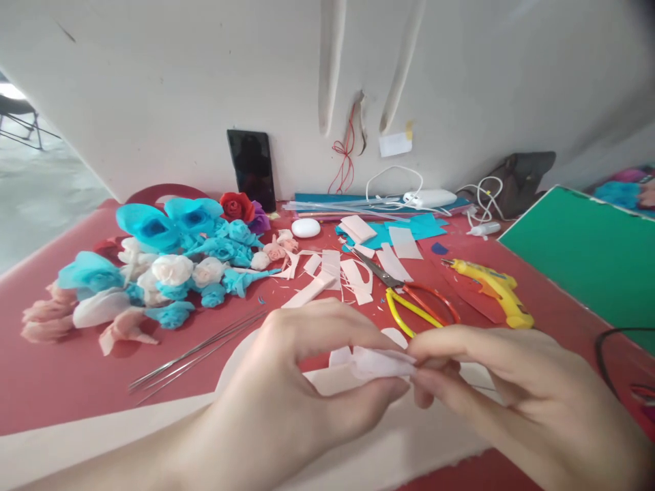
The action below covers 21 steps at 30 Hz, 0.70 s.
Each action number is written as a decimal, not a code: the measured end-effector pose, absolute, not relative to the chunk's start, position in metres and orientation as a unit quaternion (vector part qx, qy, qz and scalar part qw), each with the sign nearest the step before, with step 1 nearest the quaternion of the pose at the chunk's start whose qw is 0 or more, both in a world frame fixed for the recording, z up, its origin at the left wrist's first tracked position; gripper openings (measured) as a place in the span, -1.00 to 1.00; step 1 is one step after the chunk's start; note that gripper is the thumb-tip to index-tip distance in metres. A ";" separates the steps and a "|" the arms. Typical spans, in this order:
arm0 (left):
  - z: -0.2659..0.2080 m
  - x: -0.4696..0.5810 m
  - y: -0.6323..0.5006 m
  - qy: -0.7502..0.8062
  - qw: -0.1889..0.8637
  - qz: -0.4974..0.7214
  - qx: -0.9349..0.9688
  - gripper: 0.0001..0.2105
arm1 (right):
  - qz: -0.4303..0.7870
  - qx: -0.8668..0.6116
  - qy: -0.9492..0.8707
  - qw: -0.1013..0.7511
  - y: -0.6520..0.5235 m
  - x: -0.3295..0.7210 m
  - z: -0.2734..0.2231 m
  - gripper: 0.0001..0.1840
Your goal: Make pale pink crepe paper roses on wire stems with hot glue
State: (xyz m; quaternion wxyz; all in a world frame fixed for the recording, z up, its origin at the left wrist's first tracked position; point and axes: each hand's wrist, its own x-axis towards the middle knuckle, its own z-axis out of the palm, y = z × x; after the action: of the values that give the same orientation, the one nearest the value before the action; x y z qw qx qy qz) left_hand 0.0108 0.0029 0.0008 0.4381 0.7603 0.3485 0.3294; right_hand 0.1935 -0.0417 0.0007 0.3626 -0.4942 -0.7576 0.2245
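Note:
Between my two hands is a small piece of pale pink crepe paper (381,363), partly rolled or folded. My left hand (312,372) is closed around its left part, thumb below and fingers above. With the tips of thumb and index finger, my right hand (491,385) pinches its right end. A thin wire (484,389) shows under my right hand. Beneath both hands lies a cream sheet (409,447). Just beyond them are scissors (399,286) with yellow and red handles, and several pale pink paper strips (327,269).
Blue, white and pink paper flowers (174,269) crowd the left. Metal wires (194,351) lie before them. A yellow glue gun (494,290) and a green board (588,266) are at right. A phone (252,167) leans on the wall; a white power bank (430,198) lies behind.

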 end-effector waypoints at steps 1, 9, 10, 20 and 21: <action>0.000 0.011 0.003 0.351 0.441 0.325 0.759 -0.85 | 0.226 -0.503 -0.756 0.352 -0.042 0.194 0.003 -0.86; -0.003 0.013 0.007 0.367 0.422 0.314 0.767 -0.86 | 0.236 -0.531 -0.766 0.274 -0.042 0.201 0.010 -0.83; -0.003 0.013 0.007 0.368 0.418 0.311 0.770 -0.86 | 0.243 -0.533 -0.767 0.261 -0.042 0.202 0.009 -0.84; -0.010 0.017 0.007 0.403 0.419 0.254 0.773 -0.90 | 0.344 -0.548 -0.738 0.191 -0.036 0.211 0.004 -0.83; -0.011 0.018 0.007 0.417 0.421 0.245 0.768 -0.91 | 0.346 -0.550 -0.736 0.190 -0.036 0.211 0.004 -0.83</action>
State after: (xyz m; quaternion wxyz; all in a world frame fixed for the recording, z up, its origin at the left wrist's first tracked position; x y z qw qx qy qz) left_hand 0.0176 0.0073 -0.0107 0.4207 0.7676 0.4167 0.2452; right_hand 0.2105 -0.0358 0.0041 0.1896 -0.5502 -0.7358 0.3463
